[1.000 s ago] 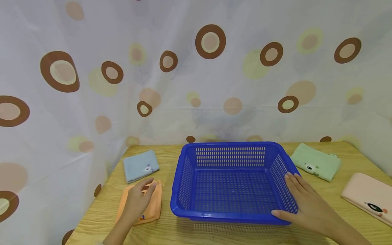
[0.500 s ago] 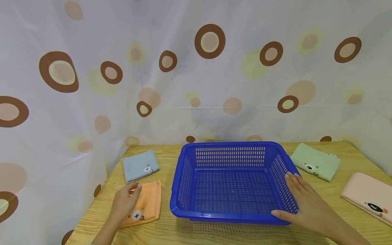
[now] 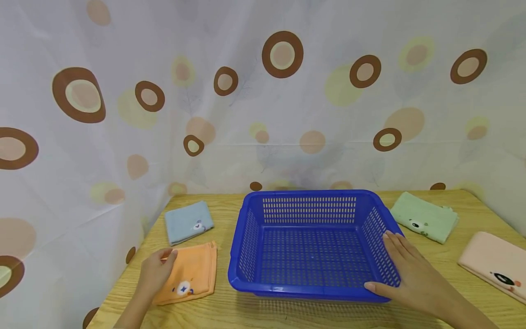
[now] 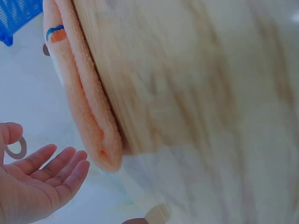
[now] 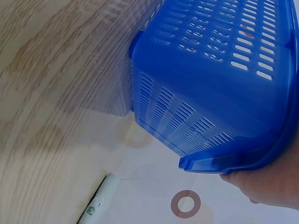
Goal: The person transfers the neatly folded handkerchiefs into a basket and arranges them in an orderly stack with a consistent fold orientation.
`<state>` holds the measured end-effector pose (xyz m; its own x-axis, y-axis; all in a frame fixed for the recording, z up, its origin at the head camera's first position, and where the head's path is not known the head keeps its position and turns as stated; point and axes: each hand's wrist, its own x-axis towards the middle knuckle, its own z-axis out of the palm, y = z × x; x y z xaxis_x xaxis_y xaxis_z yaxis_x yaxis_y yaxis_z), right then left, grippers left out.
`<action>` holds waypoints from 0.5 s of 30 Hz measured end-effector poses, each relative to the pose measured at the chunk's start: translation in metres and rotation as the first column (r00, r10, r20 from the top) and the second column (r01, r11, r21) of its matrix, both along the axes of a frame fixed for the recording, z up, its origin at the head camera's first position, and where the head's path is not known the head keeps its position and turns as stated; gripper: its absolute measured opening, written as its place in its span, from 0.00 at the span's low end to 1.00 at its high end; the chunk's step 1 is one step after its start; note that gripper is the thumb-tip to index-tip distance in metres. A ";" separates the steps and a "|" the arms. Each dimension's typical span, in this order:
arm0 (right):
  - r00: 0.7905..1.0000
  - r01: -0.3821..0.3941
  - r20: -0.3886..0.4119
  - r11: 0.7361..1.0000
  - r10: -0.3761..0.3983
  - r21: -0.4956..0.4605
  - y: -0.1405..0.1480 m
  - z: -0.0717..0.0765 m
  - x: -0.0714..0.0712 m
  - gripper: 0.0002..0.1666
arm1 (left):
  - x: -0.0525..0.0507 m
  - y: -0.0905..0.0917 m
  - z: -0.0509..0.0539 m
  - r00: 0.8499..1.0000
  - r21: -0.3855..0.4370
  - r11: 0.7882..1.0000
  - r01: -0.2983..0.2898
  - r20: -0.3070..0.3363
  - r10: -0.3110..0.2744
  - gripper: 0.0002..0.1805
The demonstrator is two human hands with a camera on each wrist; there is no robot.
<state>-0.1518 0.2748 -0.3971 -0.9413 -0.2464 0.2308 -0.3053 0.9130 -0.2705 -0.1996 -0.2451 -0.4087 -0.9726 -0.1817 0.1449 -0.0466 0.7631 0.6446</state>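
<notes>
A folded orange cloth (image 3: 197, 269) with an embroidered face lies left of the blue basket (image 3: 312, 290). Over its left edge hovers my left hand (image 3: 154, 274), fingers slightly bent; the left wrist view shows this hand (image 4: 42, 186) holding nothing, apart from the orange cloth (image 4: 79, 93). My right hand (image 3: 415, 278) rests on the basket's near right corner, its fingers extended over the right rim and its thumb on the front rim. Part of that hand (image 5: 271, 182) shows against the underside of the basket's rim (image 5: 280, 140) in the right wrist view.
A blue cloth (image 3: 186, 224) lies at the back left of the wooden table (image 3: 246, 315). To the basket's right are a green cloth (image 3: 425, 217) and a pink cloth (image 3: 495, 262). A patterned curtain (image 3: 238, 173) hangs behind.
My left hand has moved left across the orange cloth, uncovering more of it and its embroidered face. My right hand and the basket have stayed in place.
</notes>
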 end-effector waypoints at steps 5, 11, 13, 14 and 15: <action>1.000 -0.002 0.009 1.000 0.002 -0.001 0.000 0.000 0.000 0.63 | 0.000 -0.008 -0.003 0.999 0.020 0.999 -0.029 0.045 0.028 0.25; 1.000 -0.004 0.019 1.000 0.004 -0.007 0.000 0.000 0.000 0.63 | -0.002 -0.017 -0.006 0.993 0.010 1.000 -0.027 0.114 0.025 0.26; 1.000 -0.003 0.017 1.000 0.004 -0.009 0.001 -0.001 0.001 0.63 | -0.003 -0.020 -0.006 0.991 0.005 1.000 -0.018 0.134 0.017 0.27; 1.000 -0.003 0.017 1.000 0.003 -0.010 0.001 -0.001 0.001 0.63 | -0.004 -0.021 -0.006 0.990 0.002 1.000 -0.012 0.143 0.012 0.27; 1.000 -0.003 0.016 1.000 0.003 -0.011 0.001 -0.001 0.001 0.63 | -0.004 -0.022 -0.006 0.989 0.001 1.000 -0.007 0.149 0.007 0.26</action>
<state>-0.1511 0.2754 -0.3979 -0.9442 -0.2466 0.2184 -0.3034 0.9092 -0.2851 -0.2039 -0.2676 -0.4152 -0.9820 -0.1889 -0.0023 -0.1479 0.7613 0.6313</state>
